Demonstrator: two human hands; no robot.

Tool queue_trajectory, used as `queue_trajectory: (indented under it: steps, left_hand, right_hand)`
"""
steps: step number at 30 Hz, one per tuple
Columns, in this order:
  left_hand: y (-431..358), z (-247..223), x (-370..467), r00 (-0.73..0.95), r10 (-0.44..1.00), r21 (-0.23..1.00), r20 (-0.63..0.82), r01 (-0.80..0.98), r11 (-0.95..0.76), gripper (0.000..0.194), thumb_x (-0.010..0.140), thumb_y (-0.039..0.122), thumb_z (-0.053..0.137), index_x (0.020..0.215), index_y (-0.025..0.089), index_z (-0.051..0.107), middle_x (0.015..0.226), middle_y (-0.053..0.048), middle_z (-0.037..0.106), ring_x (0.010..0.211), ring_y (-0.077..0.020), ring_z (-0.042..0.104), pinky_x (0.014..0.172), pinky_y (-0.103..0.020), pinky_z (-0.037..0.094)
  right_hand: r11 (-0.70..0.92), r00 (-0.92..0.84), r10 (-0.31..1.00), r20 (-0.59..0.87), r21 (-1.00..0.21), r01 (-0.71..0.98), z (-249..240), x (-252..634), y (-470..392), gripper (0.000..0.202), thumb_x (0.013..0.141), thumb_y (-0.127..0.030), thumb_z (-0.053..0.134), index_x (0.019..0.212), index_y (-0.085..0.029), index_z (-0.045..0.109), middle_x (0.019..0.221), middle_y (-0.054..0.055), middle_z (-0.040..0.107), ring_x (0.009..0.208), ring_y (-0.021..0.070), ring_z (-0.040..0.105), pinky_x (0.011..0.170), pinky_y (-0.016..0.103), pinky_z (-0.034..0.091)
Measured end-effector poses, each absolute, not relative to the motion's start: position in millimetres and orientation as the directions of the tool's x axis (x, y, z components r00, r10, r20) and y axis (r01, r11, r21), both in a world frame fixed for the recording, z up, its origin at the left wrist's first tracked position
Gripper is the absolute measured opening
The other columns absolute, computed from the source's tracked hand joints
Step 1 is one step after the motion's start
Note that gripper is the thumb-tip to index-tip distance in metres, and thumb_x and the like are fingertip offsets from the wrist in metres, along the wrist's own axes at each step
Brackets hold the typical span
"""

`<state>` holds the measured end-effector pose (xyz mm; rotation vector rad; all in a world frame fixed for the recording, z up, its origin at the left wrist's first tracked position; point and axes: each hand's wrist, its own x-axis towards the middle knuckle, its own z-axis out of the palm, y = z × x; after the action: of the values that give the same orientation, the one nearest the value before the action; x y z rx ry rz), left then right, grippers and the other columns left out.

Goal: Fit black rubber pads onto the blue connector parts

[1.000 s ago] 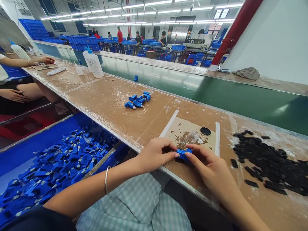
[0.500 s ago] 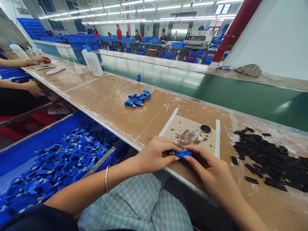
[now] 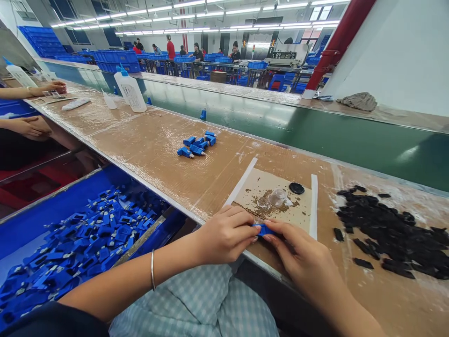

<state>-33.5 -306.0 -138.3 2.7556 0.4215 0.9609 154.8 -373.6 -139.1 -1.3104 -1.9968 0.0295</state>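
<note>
Between my two hands, at the front edge of the bench, is a small blue plastic part (image 3: 263, 229). My left hand (image 3: 226, 234) grips its left end, the fingers covering much of it. The thumb and fingers of my right hand (image 3: 298, 243) pinch its right end. Just beyond lies a stained paper sheet (image 3: 259, 183) taped down at its sides, bearing a small clear cup (image 3: 277, 197) and a round black cap (image 3: 296, 188). Several similar blue parts (image 3: 197, 150) lie in a group farther back on the bench.
Black pieces (image 3: 386, 224) are heaped at the right. A blue bin (image 3: 108, 175) full of blue parts is at the lower left. White bottles (image 3: 130, 91) stand toward the back left, near another person's hands (image 3: 30, 127). A green conveyor (image 3: 245, 119) runs behind.
The blue part has moved slightly left and down, and my left hand's fingers now cover more of it. The other person's lower hand at the far left has shifted. The view has moved a little.
</note>
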Motion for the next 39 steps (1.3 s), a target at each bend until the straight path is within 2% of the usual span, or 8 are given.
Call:
queue_trajectory:
  steps: [5,15,19,22,24,28,33,39]
  left_hand:
    - [-307,-139,-33,0.744,0.335,0.248,0.579,0.230,-0.941,0.017,0.087,0.017,0.053,0.099,0.008,0.060,0.095,-0.012,0.062,0.090,-0.0226,0.055,0.080,-0.036,0.045]
    - [-306,-133,-27,0.744,0.454,0.469,0.490,0.214,-0.857,0.026,0.080,0.007,0.050,0.104,0.012,0.056,0.100,-0.011,0.060,0.095,-0.0216,0.054,0.086,-0.035,0.045]
    - [-304,-129,-29,0.755,0.469,0.547,0.458,0.176,-0.819,0.032,0.079,0.008,0.054,0.110,0.010,0.056,0.103,-0.013,0.059,0.097,-0.0223,0.053,0.087,-0.036,0.044]
    - [-302,-123,-30,0.749,0.518,0.649,0.413,0.157,-0.745,0.033,0.078,0.012,0.059,0.111,0.013,0.057,0.101,-0.011,0.060,0.095,-0.0218,0.054,0.086,-0.035,0.045]
    - [-301,-119,-30,0.732,0.559,0.719,0.389,0.138,-0.681,0.033,0.077,0.017,0.066,0.109,0.015,0.059,0.100,-0.009,0.061,0.093,-0.0209,0.056,0.084,-0.033,0.045]
    - [-304,-115,-29,0.670,0.680,0.880,0.298,0.083,-0.467,0.034,0.074,0.022,0.074,0.105,0.017,0.062,0.096,-0.005,0.064,0.085,-0.0174,0.059,0.076,-0.027,0.046]
    - [-312,-118,-24,0.605,0.782,0.988,0.146,-0.048,-0.147,0.037,0.077,0.031,0.070,0.109,0.015,0.059,0.088,-0.005,0.064,0.074,-0.0159,0.059,0.066,-0.026,0.046]
    - [-319,-114,-17,0.567,0.817,0.987,0.100,-0.162,-0.009,0.027,0.076,0.028,0.071,0.098,0.016,0.061,0.079,-0.001,0.060,0.072,-0.0135,0.055,0.068,-0.025,0.043]
  right_hand:
    - [0.450,-0.195,0.841,0.505,-0.452,0.770,-135,157,-369,0.017,0.093,-0.023,0.047,0.103,-0.017,0.058,0.096,0.003,0.068,0.087,0.0121,0.064,0.079,0.019,0.050]
    - [0.312,-0.106,0.934,0.342,-0.634,0.708,-132,158,-371,0.019,0.091,-0.028,0.048,0.104,-0.020,0.058,0.097,0.001,0.068,0.086,0.0131,0.064,0.077,0.022,0.049]
    - [0.167,-0.034,0.982,0.188,-0.761,0.627,-129,158,-371,0.024,0.090,-0.038,0.047,0.105,-0.023,0.059,0.100,0.001,0.066,0.089,0.0156,0.062,0.079,0.027,0.047]
    - [0.007,0.020,1.000,0.019,-0.882,0.471,-124,157,-369,0.032,0.087,-0.047,0.048,0.104,-0.022,0.059,0.098,0.003,0.065,0.090,0.0174,0.060,0.077,0.028,0.046]
    - [-0.092,0.022,0.996,-0.089,-0.949,0.303,-119,155,-367,0.038,0.084,-0.052,0.052,0.101,-0.019,0.059,0.088,0.003,0.064,0.080,0.0163,0.059,0.070,0.026,0.046]
    - [-0.243,-0.003,0.970,-0.243,-0.970,-0.012,-114,149,-365,0.040,0.079,-0.055,0.059,0.091,-0.017,0.057,0.066,-0.002,0.055,0.058,0.0103,0.047,0.053,0.020,0.037]
    - [-0.288,0.028,0.952,-0.304,-0.925,-0.248,-116,141,-372,0.040,0.076,-0.052,0.066,0.092,-0.017,0.060,0.067,-0.002,0.053,0.059,0.0079,0.042,0.054,0.017,0.035]
    - [-0.253,0.044,0.955,-0.294,-0.883,-0.396,-118,134,-381,0.031,0.078,-0.047,0.066,0.092,-0.020,0.062,0.070,-0.001,0.052,0.060,0.0077,0.040,0.055,0.014,0.038]
